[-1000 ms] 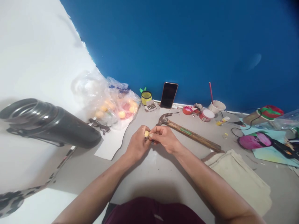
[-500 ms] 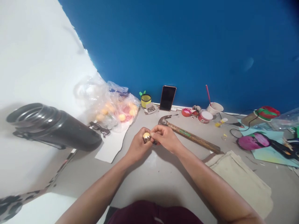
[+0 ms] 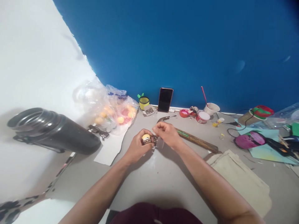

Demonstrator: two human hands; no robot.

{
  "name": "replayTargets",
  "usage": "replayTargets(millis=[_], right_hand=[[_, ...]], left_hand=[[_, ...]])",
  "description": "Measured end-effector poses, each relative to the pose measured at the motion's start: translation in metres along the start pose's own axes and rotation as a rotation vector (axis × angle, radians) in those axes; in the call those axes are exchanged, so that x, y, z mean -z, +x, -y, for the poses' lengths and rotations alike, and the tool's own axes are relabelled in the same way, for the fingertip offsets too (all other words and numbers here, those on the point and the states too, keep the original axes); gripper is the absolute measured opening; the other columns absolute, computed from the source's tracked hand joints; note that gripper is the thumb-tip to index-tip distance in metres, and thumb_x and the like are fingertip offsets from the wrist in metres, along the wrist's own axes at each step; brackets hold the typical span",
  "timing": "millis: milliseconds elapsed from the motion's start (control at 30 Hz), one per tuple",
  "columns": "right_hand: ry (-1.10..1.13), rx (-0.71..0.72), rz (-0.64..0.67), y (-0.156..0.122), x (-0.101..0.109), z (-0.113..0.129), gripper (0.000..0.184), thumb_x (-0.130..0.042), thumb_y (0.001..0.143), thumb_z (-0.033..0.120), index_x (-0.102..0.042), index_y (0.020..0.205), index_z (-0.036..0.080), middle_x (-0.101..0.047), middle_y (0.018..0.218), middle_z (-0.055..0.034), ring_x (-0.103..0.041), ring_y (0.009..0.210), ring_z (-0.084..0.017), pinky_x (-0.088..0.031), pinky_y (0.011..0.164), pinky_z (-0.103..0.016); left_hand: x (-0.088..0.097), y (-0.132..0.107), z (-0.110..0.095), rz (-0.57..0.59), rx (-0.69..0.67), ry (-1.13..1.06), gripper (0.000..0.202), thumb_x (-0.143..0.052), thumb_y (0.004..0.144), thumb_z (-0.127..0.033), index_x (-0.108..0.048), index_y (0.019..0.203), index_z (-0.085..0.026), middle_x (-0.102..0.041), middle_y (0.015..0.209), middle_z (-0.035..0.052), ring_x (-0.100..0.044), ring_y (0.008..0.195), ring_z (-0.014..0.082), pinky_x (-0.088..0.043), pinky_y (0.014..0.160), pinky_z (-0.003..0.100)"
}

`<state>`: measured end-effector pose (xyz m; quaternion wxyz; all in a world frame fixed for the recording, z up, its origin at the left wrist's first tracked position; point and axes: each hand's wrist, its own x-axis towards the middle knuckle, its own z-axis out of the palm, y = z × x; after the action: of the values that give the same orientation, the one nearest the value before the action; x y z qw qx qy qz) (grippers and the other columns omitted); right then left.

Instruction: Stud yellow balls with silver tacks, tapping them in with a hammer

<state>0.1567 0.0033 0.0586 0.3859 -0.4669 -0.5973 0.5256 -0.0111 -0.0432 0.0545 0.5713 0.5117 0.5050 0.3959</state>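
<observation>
My left hand (image 3: 137,146) is closed around a small yellow ball (image 3: 146,137), its lower side covered with shiny silver studs that look like thumbtack heads. Beside the ball, at the same hand's fingertips, is a small open box (image 3: 159,143) with shiny metal bits in it; whether the hand grips the box too is unclear. Just above that box, the thumb and fingers of my right hand (image 3: 168,133) are pinched together. Anything between them is too small to make out. Behind my right hand lies a claw hammer (image 3: 198,142), partly covered by it.
Left stand a dark flask (image 3: 70,133) and a plastic bag of yellow-orange balls (image 3: 112,112). By the blue wall are another box of tacks (image 3: 148,111), a phone (image 3: 165,99), a paint jar (image 3: 202,117) and a white cup (image 3: 211,108). A beige cloth (image 3: 238,180) lies right.
My right hand has lifted slightly away from the ball, and the small open box now shows between my hands. The view has shifted a little.
</observation>
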Motion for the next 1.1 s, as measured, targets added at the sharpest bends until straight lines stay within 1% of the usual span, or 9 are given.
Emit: replayTargets(millis=[67, 200, 300, 433, 600, 767, 900, 1000, 1100], right_hand=[[-0.156, 0.041, -0.055, 0.006, 0.017, 0.0, 0.026, -0.065, 0.083, 0.045, -0.06, 0.078, 0.021, -0.066, 0.071, 0.0001, -0.058, 0.066, -0.015, -0.045, 0.064, -0.027], [-0.896, -0.021, -0.189, 0.015, 0.054, -0.006, 0.02, -0.067, 0.084, 0.039, -0.067, 0.091, 0.02, -0.072, 0.095, -0.0083, -0.064, 0.089, -0.023, -0.044, 0.074, -0.032], [-1.208, -0.155, -0.049, 0.021, 0.069, -0.016, 0.03, -0.077, 0.077, 0.04, -0.069, 0.097, 0.019, -0.071, 0.107, -0.014, -0.063, 0.102, -0.03, -0.043, 0.073, -0.033], [-1.212, -0.191, 0.097, 0.025, 0.074, -0.028, 0.023, -0.073, 0.08, 0.036, -0.068, 0.096, 0.02, -0.072, 0.098, -0.0096, -0.064, 0.092, -0.025, -0.039, 0.069, -0.029], [-1.242, 0.021, -0.011, 0.022, 0.071, -0.021, 0.01, -0.064, 0.084, 0.027, -0.067, 0.09, 0.019, -0.07, 0.097, -0.0096, -0.062, 0.093, -0.025, -0.036, 0.066, -0.029], [-1.134, 0.33, -0.218, 0.008, 0.058, 0.003, 0.023, -0.058, 0.087, 0.021, -0.066, 0.108, 0.021, -0.071, 0.106, -0.0109, -0.062, 0.103, -0.027, -0.04, 0.071, -0.031], [-0.991, 0.383, -0.126, -0.003, 0.045, 0.012, 0.03, -0.052, 0.092, 0.029, -0.065, 0.119, 0.024, -0.074, 0.086, -0.0051, -0.065, 0.075, -0.022, -0.04, 0.065, -0.03], [-1.018, 0.446, -0.098, -0.006, 0.041, 0.012, 0.029, -0.053, 0.093, 0.028, -0.068, 0.117, 0.025, -0.076, 0.091, -0.0058, -0.067, 0.078, -0.022, -0.04, 0.065, -0.029], [-1.002, 0.5, -0.203, -0.007, 0.043, 0.014, 0.028, -0.052, 0.096, 0.03, -0.07, 0.116, 0.024, -0.077, 0.097, -0.0078, -0.068, 0.083, -0.023, -0.042, 0.068, -0.03]], left_hand=[[0.002, 0.0, -0.002, 0.079, 0.016, -0.183, 0.034, -0.074, 0.067, -0.026, -0.057, 0.096, -0.019, -0.063, 0.085, -0.0004, -0.048, 0.06, 0.0088, -0.036, 0.055, 0.024], [0.008, 0.005, 0.005, 0.106, 0.07, -0.427, 0.021, -0.066, 0.077, -0.033, -0.059, 0.089, -0.016, -0.065, 0.083, 0.0042, -0.044, 0.051, 0.0071, -0.027, 0.05, 0.025], [0.011, 0.009, 0.009, 0.093, 0.105, -0.486, 0.015, -0.064, 0.077, -0.027, -0.06, 0.084, -0.015, -0.064, 0.08, 0.005, -0.042, 0.049, 0.0065, -0.021, 0.049, 0.025], [0.014, 0.01, 0.009, 0.105, 0.112, -0.516, 0.027, -0.07, 0.073, -0.031, -0.063, 0.093, -0.015, -0.055, 0.067, 0.0007, -0.045, 0.054, 0.0094, -0.028, 0.051, 0.025], [0.016, 0.011, 0.007, -0.077, 0.066, -0.358, 0.053, -0.078, 0.064, -0.022, -0.059, 0.113, -0.018, -0.062, 0.088, 0.0002, -0.055, 0.06, 0.009, -0.041, 0.057, 0.026], [0.021, 0.018, 0.009, -0.193, 0.012, -0.207, 0.042, -0.079, 0.067, -0.026, -0.063, 0.103, -0.015, -0.065, 0.08, 0.0005, -0.056, 0.058, 0.0106, -0.046, 0.061, 0.029], [0.024, 0.02, 0.014, -0.197, -0.012, -0.193, 0.037, -0.078, 0.068, -0.026, -0.068, 0.102, -0.014, -0.064, 0.075, 0.0003, -0.056, 0.057, 0.0107, -0.045, 0.06, 0.028], [0.025, 0.021, 0.018, -0.184, -0.01, -0.221, 0.037, -0.079, 0.069, -0.027, -0.07, 0.102, -0.013, -0.064, 0.074, 0.001, -0.054, 0.057, 0.0103, -0.045, 0.06, 0.028], [0.025, 0.021, 0.019, -0.182, 0.002, -0.259, 0.041, -0.08, 0.068, -0.024, -0.07, 0.106, -0.013, -0.065, 0.076, 0.0013, -0.054, 0.057, 0.0096, -0.045, 0.06, 0.028]])
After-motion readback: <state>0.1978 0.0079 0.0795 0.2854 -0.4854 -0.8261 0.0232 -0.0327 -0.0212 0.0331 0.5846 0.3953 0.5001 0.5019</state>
